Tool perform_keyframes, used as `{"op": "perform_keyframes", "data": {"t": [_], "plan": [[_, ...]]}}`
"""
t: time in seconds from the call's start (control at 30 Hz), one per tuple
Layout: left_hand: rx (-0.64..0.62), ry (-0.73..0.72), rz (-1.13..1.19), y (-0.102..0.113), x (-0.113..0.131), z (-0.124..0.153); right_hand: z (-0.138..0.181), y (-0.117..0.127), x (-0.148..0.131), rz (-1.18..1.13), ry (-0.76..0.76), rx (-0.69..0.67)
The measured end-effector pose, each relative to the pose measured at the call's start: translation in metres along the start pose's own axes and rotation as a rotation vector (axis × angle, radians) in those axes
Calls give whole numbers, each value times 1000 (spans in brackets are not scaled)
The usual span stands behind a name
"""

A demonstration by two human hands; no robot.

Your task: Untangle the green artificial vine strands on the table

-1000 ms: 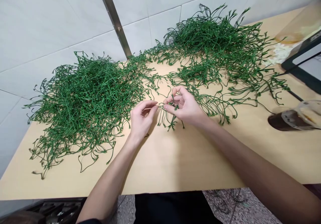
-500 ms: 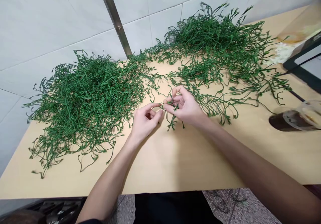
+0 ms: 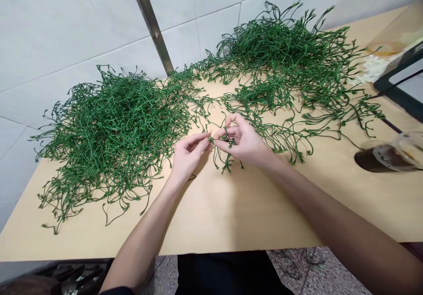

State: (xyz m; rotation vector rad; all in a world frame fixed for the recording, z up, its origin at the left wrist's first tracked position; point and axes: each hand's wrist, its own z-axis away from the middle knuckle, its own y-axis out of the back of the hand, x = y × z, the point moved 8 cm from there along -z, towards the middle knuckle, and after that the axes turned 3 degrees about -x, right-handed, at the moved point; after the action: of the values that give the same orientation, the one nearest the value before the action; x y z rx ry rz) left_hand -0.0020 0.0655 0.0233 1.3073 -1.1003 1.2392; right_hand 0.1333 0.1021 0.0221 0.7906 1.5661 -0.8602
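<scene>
Over the middle of the table, my left hand (image 3: 187, 156) and my right hand (image 3: 243, 143) meet with their fingertips almost touching. Each is closed in a pinch. Between them are thin green plastic plant stems (image 3: 227, 164) with small branched tips, which hang below the right fingers. The left thumb and forefinger grip a stem end; the exact join between the fingers is too small to make out. A big tangled pile of such stems (image 3: 122, 114) lies to the left of my left hand. Another pile (image 3: 277, 48) spreads behind and right of my right hand.
The wooden table (image 3: 205, 224) stands against a tiled wall (image 3: 82, 21) with a metal strip (image 3: 152, 26). At the right are a cup of dark drink (image 3: 380, 158), a dark-framed object (image 3: 403, 83) and small white pieces (image 3: 373, 69).
My left hand has shifted slightly left and its fingers have straightened, with a stem end now showing at their tips. My right hand has barely moved. The piles look the same.
</scene>
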Motion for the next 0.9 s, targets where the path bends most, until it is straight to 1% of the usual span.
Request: {"op": "perform_keyframes", "data": {"t": [0.13, 0.33, 0.6, 0.7, 0.83, 0.87, 0.9], "plan": [[42, -69, -20, 2, 6, 1, 0, 0, 1, 17, 0, -7], [45, -159, 67, 2, 10, 5, 0, 2, 4, 34, 6, 4], [50, -222, 51, 2, 14, 6, 0, 6, 4, 50, 32, 71], [24, -265, -18, -2, 17, 9, -1, 7, 5, 30, 38, 71], [-93, -346, -196, -20, 23, 17, -3, 14, 9, 7, 33, 123], [-85, -360, -229, -20, 25, 18, -4, 16, 9, 7, 30, 144], [-44, -366, -248, -17, 26, 18, -4, 19, 10, 8, 27, 167]]}}
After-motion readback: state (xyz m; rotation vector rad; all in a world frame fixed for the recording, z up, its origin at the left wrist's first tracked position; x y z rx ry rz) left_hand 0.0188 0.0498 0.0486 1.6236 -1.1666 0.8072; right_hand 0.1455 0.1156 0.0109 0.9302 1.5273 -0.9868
